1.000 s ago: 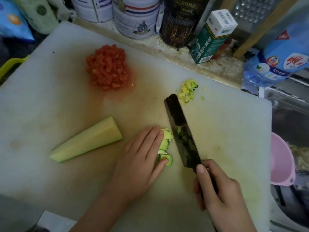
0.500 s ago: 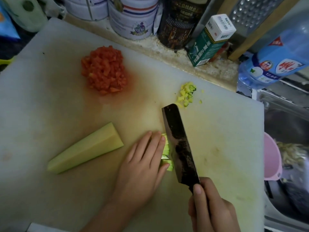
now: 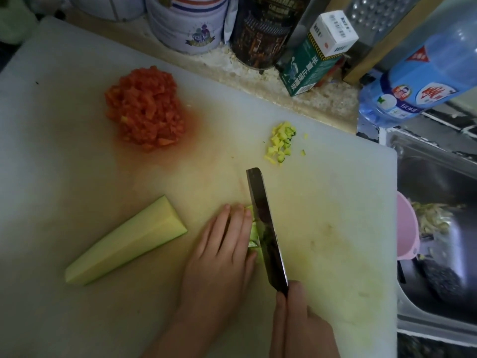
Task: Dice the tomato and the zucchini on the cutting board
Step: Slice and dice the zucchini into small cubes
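Here, right grip point(image 3: 296, 321) clasps broad dark knife point(image 3: 265, 228); flat left grip point(image 3: 222, 257) presses zucchini strips point(image 3: 253, 233).

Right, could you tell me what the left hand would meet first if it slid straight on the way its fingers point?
Most likely the knife, whose blade tip lies just beyond the fingertips of the left hand, though depth is unclear from this view.
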Demonstrator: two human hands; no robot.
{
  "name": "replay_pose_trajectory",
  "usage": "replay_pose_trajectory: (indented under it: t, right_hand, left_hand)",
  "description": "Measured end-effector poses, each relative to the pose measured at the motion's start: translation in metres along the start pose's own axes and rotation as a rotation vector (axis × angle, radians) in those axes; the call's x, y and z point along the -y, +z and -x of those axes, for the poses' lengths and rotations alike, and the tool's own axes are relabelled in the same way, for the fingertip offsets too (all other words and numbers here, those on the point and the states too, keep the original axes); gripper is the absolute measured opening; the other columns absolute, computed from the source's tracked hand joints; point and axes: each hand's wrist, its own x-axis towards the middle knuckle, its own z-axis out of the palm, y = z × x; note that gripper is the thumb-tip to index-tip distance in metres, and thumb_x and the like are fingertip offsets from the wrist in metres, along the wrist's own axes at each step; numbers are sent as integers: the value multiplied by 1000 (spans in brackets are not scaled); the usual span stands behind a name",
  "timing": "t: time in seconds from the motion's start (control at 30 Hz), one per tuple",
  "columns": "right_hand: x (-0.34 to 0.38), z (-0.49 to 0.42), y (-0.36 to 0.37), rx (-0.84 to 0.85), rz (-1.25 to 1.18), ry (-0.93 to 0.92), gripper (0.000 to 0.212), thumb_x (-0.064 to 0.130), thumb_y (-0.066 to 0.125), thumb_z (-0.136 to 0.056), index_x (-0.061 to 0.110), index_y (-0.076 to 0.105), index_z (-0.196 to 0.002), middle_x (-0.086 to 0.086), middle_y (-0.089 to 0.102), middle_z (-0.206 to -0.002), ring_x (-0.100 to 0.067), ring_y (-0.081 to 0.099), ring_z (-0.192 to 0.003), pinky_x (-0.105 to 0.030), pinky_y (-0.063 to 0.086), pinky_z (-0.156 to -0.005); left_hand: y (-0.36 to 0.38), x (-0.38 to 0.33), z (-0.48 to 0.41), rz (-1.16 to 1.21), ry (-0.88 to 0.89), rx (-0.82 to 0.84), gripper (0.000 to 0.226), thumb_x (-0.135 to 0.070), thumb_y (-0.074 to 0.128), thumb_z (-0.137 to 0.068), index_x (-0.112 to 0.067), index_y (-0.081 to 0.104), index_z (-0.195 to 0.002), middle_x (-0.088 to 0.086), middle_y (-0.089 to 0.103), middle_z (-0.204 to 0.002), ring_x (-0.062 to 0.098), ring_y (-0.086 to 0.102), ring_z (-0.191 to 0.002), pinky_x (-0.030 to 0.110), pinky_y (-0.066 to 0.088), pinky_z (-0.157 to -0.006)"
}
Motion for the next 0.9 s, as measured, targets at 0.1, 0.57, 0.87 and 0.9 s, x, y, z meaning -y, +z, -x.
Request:
replay_pose_trajectory:
  t: [0.1,0.57,0.87,0.9]
  right_hand:
    - [1,-3,-2,-5,-10,-76,44,43,9,-101,16,42,-88,5,17,-43,-18,32,-21,-18,1,-35]
    - [-16,-72,-10,124,-509,-114,28,43,27,-98,26,40,-81,-10,49,-53,-25,45,-42,-49,41,-44]
    - [-31,-25,-22,117,-532,-107,24,56,24,-90,40,36,-77,-10,49,-52,-20,46,-41,-44,42,-45]
    - [-33,-18,-17,119,-524,-108,23,57,24,-89,41,36,-77,-9,50,-52,-19,46,-40,-44,42,-45]
  left_hand:
    - [0,1,0,10,9,2,53,-30,35,-100,0,38,-143,16,50,-142,32,41,-135,43,31,-111]
    - [-6,0,1,14,6,23,53,-26,35,-100,2,40,-144,17,47,-145,33,43,-136,43,29,-114]
    - [-6,1,1,25,8,17,54,-26,33,-100,3,36,-145,18,44,-147,33,39,-138,45,31,-113]
    - [-6,1,1,24,13,13,54,-26,34,-100,3,35,-145,18,44,-147,33,39,-138,45,31,-112]
